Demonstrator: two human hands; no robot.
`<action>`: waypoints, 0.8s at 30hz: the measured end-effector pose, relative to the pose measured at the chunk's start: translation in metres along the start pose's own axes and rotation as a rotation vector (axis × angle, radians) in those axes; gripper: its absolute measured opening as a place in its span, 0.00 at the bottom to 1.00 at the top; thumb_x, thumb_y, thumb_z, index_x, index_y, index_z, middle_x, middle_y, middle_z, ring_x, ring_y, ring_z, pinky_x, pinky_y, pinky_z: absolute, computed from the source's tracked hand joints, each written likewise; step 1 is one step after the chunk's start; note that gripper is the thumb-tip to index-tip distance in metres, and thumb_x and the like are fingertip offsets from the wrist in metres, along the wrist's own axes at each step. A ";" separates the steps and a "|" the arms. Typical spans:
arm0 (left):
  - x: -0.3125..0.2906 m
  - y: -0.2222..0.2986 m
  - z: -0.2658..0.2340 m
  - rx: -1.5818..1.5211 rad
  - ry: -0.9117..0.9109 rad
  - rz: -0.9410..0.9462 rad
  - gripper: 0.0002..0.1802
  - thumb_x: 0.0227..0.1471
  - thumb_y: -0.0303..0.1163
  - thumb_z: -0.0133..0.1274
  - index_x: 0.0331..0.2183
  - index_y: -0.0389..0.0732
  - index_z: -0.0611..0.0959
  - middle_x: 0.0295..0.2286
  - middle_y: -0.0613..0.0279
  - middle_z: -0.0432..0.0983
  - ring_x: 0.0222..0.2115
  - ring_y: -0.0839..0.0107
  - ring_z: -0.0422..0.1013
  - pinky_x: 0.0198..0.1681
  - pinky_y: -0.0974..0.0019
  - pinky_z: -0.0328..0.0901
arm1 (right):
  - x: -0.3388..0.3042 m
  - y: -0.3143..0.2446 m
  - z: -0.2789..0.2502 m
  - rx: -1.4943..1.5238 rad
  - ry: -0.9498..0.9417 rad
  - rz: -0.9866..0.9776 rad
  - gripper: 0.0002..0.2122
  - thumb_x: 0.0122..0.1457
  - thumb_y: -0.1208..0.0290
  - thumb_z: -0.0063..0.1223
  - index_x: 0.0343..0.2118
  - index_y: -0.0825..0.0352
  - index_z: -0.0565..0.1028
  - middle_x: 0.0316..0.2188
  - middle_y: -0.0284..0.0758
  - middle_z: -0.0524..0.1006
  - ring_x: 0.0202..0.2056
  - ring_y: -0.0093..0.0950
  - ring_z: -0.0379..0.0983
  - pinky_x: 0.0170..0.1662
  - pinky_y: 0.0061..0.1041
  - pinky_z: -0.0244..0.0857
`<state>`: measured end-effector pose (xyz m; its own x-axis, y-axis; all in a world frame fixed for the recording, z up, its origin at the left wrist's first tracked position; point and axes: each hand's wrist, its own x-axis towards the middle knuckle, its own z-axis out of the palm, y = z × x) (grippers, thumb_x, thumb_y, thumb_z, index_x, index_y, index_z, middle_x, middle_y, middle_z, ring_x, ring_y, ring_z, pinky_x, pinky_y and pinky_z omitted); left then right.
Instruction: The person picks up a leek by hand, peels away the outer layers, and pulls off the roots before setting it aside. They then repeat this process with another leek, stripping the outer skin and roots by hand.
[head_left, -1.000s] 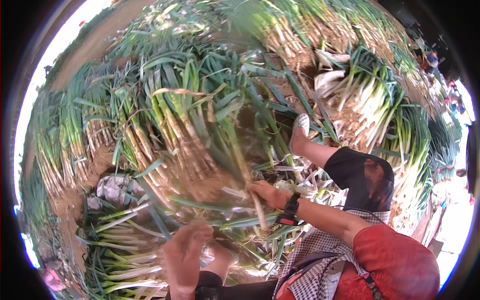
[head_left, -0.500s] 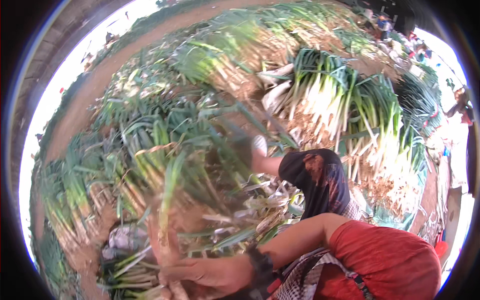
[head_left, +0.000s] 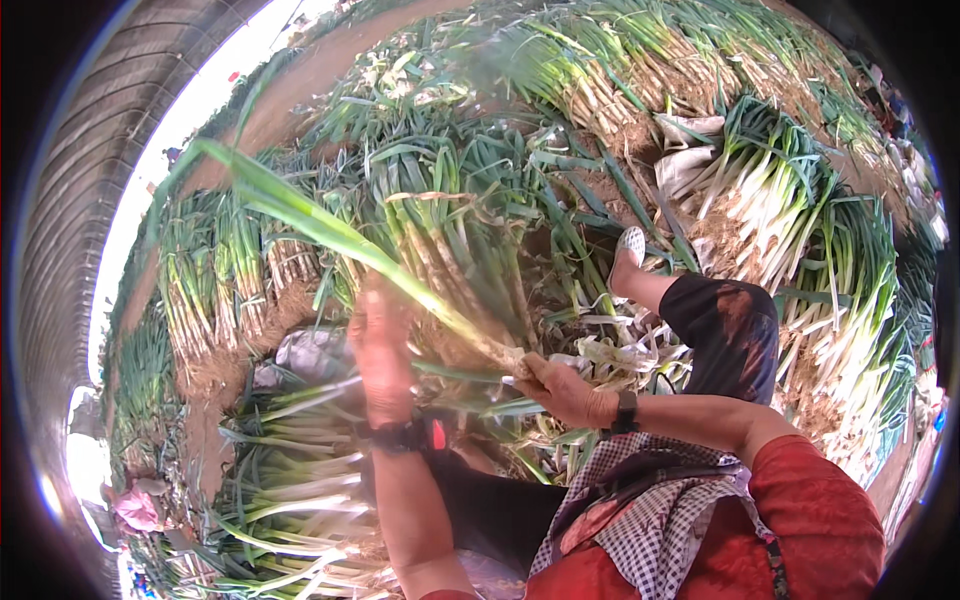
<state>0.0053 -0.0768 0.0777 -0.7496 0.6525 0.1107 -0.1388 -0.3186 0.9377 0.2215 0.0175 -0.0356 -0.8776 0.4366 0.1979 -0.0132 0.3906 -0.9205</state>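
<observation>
A long leek (head_left: 400, 275) slants across the middle, its green leaves pointing to the far left and its pale root end to the near right. My right hand (head_left: 572, 394) is closed on that root end, with the fingers pinched together. My left hand (head_left: 382, 345), smeared by motion, is just under the leek's shaft; its fingers are too blurred to show whether they grip it. Below and left of my left forearm lies a heap of pale-stemmed leeks (head_left: 300, 500). Standing beyond my hands is a bundle of leeks (head_left: 430, 225) with brownish, soil-marked stems.
More leek bundles (head_left: 215, 290) line the left side. White-stemmed leeks (head_left: 760, 215) lie in rows at the right, near a pale sack (head_left: 690, 155). A whitish bundle (head_left: 312, 352) sits by my left hand. Stripped leaves (head_left: 625, 350) litter the ground beside my leg (head_left: 725, 330).
The leek has swung from nearly upright to slanting, its leaves toward the far left. My right hand has moved right and away from me to the root end. The view has shifted.
</observation>
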 end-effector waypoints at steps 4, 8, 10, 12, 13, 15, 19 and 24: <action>0.001 0.004 -0.017 0.063 0.129 0.068 0.25 0.59 0.42 0.49 0.52 0.36 0.71 0.44 0.52 0.75 0.44 0.64 0.73 0.45 0.60 0.68 | 0.005 0.002 0.002 -0.078 -0.026 0.055 0.12 0.58 0.66 0.53 0.34 0.69 0.64 0.27 0.47 0.71 0.30 0.46 0.69 0.32 0.37 0.62; 0.004 0.004 -0.029 0.118 0.210 0.025 0.20 0.58 0.39 0.52 0.46 0.35 0.76 0.37 0.58 0.78 0.39 0.66 0.76 0.40 0.64 0.70 | 0.022 0.015 0.001 -0.188 -0.344 -0.062 0.11 0.58 0.67 0.54 0.36 0.68 0.67 0.29 0.44 0.70 0.30 0.45 0.68 0.33 0.38 0.62; 0.003 0.003 -0.034 0.135 0.231 0.004 0.17 0.56 0.36 0.54 0.44 0.35 0.77 0.35 0.60 0.78 0.38 0.66 0.76 0.39 0.65 0.71 | 0.049 0.009 0.007 -0.080 -0.242 -0.250 0.12 0.57 0.67 0.55 0.38 0.68 0.69 0.30 0.44 0.70 0.31 0.45 0.69 0.33 0.38 0.63; 0.000 0.002 -0.027 0.122 0.190 -0.021 0.14 0.55 0.34 0.56 0.42 0.36 0.79 0.34 0.60 0.79 0.36 0.68 0.77 0.37 0.65 0.72 | 0.079 -0.011 0.009 -0.015 0.063 -0.443 0.14 0.54 0.69 0.57 0.41 0.68 0.69 0.33 0.44 0.70 0.34 0.45 0.69 0.34 0.39 0.63; -0.002 -0.001 -0.028 0.161 0.177 -0.046 0.13 0.54 0.33 0.56 0.40 0.37 0.79 0.34 0.60 0.79 0.35 0.69 0.77 0.36 0.66 0.73 | 0.089 -0.031 0.006 -0.018 0.064 -0.435 0.14 0.54 0.69 0.57 0.41 0.68 0.69 0.33 0.44 0.70 0.34 0.45 0.69 0.34 0.39 0.63; -0.003 -0.010 -0.031 0.212 0.158 -0.092 0.08 0.52 0.31 0.59 0.35 0.37 0.82 0.31 0.62 0.79 0.31 0.72 0.76 0.32 0.68 0.75 | 0.103 -0.071 -0.002 0.001 0.072 -0.495 0.15 0.51 0.74 0.57 0.41 0.69 0.68 0.35 0.44 0.69 0.36 0.45 0.69 0.36 0.39 0.64; -0.008 -0.021 -0.009 0.239 0.169 -0.110 0.09 0.51 0.31 0.59 0.33 0.37 0.82 0.29 0.64 0.79 0.27 0.75 0.75 0.30 0.70 0.74 | 0.115 -0.067 0.000 -0.150 0.086 -0.387 0.12 0.48 0.78 0.54 0.36 0.70 0.65 0.33 0.43 0.67 0.36 0.44 0.68 0.36 0.37 0.64; -0.013 -0.024 0.002 0.229 0.189 -0.154 0.10 0.51 0.32 0.59 0.34 0.36 0.82 0.28 0.63 0.79 0.25 0.74 0.75 0.29 0.72 0.73 | 0.107 -0.056 -0.001 -0.406 0.043 -0.503 0.12 0.50 0.74 0.53 0.35 0.70 0.65 0.32 0.42 0.67 0.36 0.42 0.68 0.36 0.37 0.64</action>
<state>0.0200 -0.0765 0.0545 -0.8408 0.5352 -0.0813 -0.1271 -0.0492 0.9907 0.1285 0.0432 0.0371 -0.7915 0.1487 0.5928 -0.2285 0.8277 -0.5126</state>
